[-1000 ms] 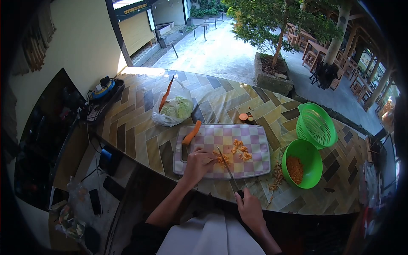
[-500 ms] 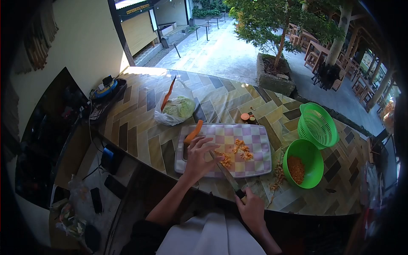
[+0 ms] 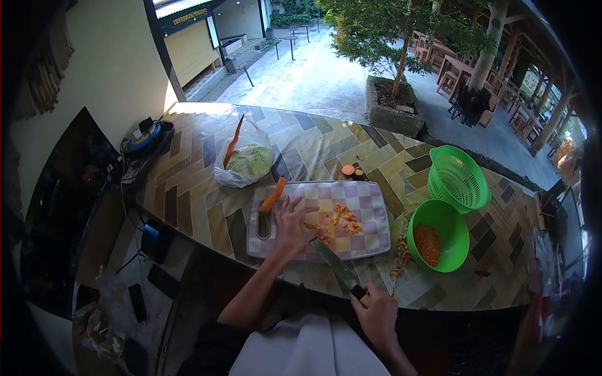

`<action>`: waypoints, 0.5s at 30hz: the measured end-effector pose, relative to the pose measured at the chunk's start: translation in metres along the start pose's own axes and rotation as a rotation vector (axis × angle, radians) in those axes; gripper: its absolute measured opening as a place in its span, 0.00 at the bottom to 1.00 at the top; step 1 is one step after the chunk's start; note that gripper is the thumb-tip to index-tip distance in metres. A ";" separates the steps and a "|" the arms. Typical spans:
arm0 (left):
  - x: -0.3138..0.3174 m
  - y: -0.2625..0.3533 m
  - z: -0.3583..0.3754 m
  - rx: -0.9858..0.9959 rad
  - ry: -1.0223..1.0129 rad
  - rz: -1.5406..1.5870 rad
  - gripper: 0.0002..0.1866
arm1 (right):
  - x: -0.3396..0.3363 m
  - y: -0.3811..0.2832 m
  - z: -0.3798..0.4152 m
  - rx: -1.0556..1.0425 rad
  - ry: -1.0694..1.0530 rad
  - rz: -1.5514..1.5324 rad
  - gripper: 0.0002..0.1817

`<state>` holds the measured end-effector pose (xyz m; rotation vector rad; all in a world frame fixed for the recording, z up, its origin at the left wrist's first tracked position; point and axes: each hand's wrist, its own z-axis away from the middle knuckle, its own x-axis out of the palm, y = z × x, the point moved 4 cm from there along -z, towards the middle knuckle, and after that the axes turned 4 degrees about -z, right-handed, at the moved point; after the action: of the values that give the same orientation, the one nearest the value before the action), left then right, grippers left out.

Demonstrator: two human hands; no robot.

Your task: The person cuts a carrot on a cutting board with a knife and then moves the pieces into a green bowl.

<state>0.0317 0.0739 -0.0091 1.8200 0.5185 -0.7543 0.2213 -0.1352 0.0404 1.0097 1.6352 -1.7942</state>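
My right hand [image 3: 377, 311] is wrapped round the handle of a kitchen knife [image 3: 336, 264], whose blade slants up and left over the near edge of the checkered cutting board [image 3: 370, 241]. At the blade's tip is the thumb of my left hand [image 3: 292, 230], its fingers spread over the board. Chopped carrot [image 3: 345, 217] lies in small heaps just right of that hand, partly hidden by it. A peeled carrot piece [image 3: 271, 197] rests at the board's upper left, beside the handle hole.
To the right, a green bowl [image 3: 462, 245] holds finely chopped carrot, with a green strainer [image 3: 463, 182] behind it. Scraps [image 3: 401, 255] lie beside the bowl. Beyond the board are carrot ends [image 3: 348, 170] and a plastic bag [image 3: 237, 178] with cabbage [image 3: 256, 160] and a slender carrot [image 3: 234, 141].
My left hand's fingers have spread out flatter on the board, uncovering more of the carrot piece and the handle hole. The knife stays in my right hand. The whole view has shifted slightly.
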 end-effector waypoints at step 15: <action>-0.012 0.009 -0.001 0.049 0.047 -0.033 0.07 | -0.029 0.012 0.011 0.146 -0.074 -0.241 0.17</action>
<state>0.0295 0.0711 0.0060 1.8829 0.5664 -0.7536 0.2463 -0.1506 0.0561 0.8245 1.6584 -2.1093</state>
